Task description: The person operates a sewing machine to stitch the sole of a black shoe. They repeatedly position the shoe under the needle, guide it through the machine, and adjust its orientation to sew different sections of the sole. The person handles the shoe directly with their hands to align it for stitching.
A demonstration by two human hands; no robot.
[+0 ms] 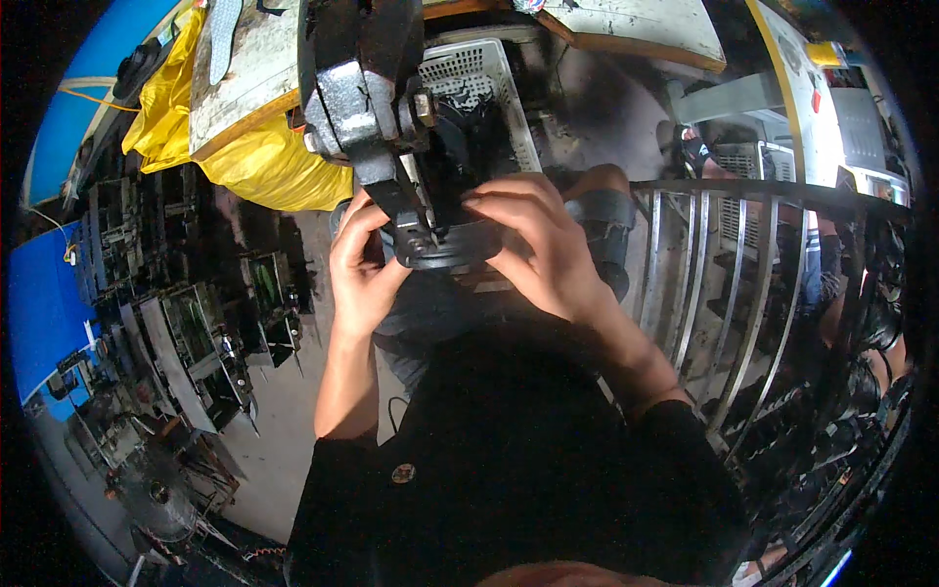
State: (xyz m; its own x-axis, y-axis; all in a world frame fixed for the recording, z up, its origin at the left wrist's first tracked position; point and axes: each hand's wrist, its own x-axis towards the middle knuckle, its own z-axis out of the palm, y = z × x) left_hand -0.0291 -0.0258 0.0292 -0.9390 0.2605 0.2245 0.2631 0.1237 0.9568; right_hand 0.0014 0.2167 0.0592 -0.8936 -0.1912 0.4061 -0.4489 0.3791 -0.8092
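Both sets of fingers are closed on a dark, rounded part (448,245) held just under the lower end of a heavy grey press (367,108): the left hand (360,266) cups its left side with the fingers curled in around it, and the right hand (533,245) comes over the top and right side, fingertips pressed down on the rim. The press's narrow lower arm comes down between the two hands and meets the part, hiding its middle, so I cannot tell the part's full shape. Straight behind the hands sits a white perforated plastic basket (489,88) with dark pieces in it. Up and to the left a worn, paint-spattered counter (245,78) carries the press, with a yellow plastic bag (269,166) bunched beneath its edge. To the right stands a metal rack (704,284) of curved bars, close beside the right forearm. On the floor to the left lie rows of dark metal dies (186,333), well apart from the hands.
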